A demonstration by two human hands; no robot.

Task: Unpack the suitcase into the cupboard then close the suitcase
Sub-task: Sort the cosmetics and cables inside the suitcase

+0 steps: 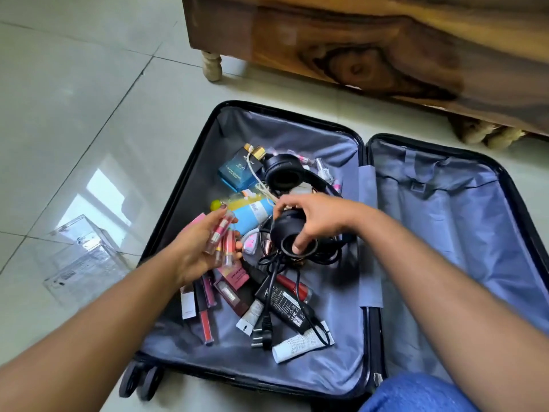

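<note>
A black suitcase (190, 179) with grey lining lies open flat on the tiled floor. Its left half holds a heap of cosmetics, tubes, a blue perfume box (237, 172), a black power adapter (286, 306) with cables, and black headphones (283, 171). My left hand (196, 254) is palm up over the heap, shut on several small pink and red lip-gloss tubes (221, 237). My right hand (315, 220) grips one earcup of the headphones (285, 233), with a finger inside the cup's ring. The suitcase's right half (451, 221) holds nothing.
A clear plastic organiser box (84, 260) lies on the floor left of the suitcase. A wooden piece of furniture (371, 43) on pale turned legs (212, 65) stands just beyond the case. My blue-clad knee (416, 394) is at the bottom right.
</note>
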